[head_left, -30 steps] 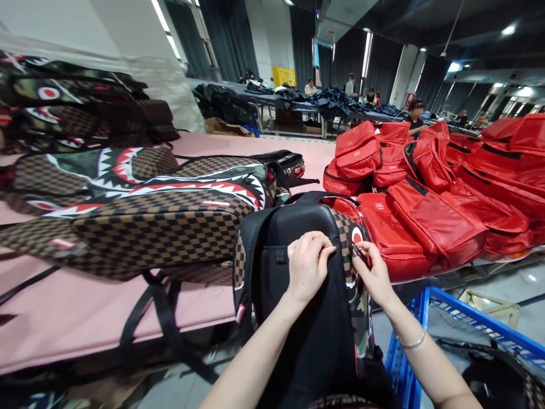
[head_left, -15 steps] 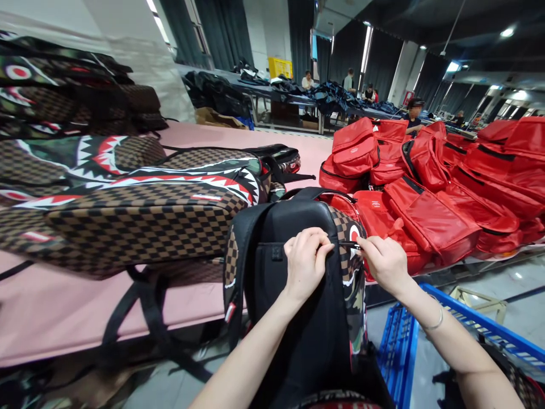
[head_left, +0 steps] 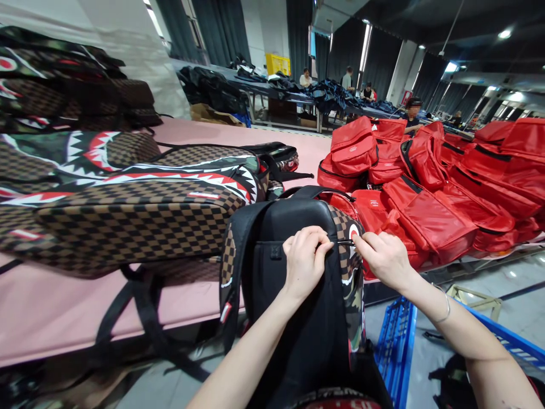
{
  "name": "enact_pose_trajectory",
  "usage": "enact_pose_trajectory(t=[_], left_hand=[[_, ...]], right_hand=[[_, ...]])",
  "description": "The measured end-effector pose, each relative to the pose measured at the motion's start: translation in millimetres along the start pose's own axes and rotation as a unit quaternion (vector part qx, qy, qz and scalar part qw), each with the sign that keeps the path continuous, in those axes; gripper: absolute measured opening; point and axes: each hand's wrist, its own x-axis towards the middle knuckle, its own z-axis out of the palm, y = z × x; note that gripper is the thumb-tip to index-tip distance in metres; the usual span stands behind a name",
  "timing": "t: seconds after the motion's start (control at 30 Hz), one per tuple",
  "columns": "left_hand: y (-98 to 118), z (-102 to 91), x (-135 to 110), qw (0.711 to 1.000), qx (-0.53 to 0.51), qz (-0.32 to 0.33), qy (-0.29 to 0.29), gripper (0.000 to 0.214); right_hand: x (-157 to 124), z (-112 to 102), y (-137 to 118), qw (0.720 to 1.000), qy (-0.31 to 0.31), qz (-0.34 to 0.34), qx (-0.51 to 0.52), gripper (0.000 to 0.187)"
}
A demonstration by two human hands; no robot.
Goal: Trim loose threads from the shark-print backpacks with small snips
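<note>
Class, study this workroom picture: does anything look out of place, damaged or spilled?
Nothing looks spilled or visibly damaged. Loose black straps hang over the pink table's edge, looking untidy; the red bags lie heaped at mixed angles. The black-backed backpack beneath the left hand shows nothing odd.

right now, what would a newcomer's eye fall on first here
Probably the heap of red bags at the right, the brightest colour in view. Next, the checkered bags on the pink table at the left, with their jagged shark teeth. At centre, the left hand and right hand meet a thin dark strip over the black backpack.
</note>
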Motion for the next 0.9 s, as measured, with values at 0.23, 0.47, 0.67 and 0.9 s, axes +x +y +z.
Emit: enact_pose_trajectory(t=[0.23,0.47,0.67,0.9], left_hand=[[1.0,-1.2,-0.5,1.0,0.006,0.011,-0.018,0.018],[-4.2,-5.8,-1.7,0.997,-0.066,0.01,-0.027,0.024],[-7.9,-11.7,-5.6,0.994,-0.022,0.071,-0.077,0.031],[-6.7,-3.5,-11.3,0.987,0.089,0.123,-0.061,0.014]], right_hand=[[7.0,-6.0,-0.7,1.0,-0.024,-0.001,0.018,0.024],[5.7,-5.4,6.0,1.0,-0.003,0.005,0.019,0.017],[-7.5,0.5,13.4,0.994,0.029,0.074,0.075,0.025],[-21.9,4.6,7.8,0.995,0.021,0.057,0.078,0.024]])
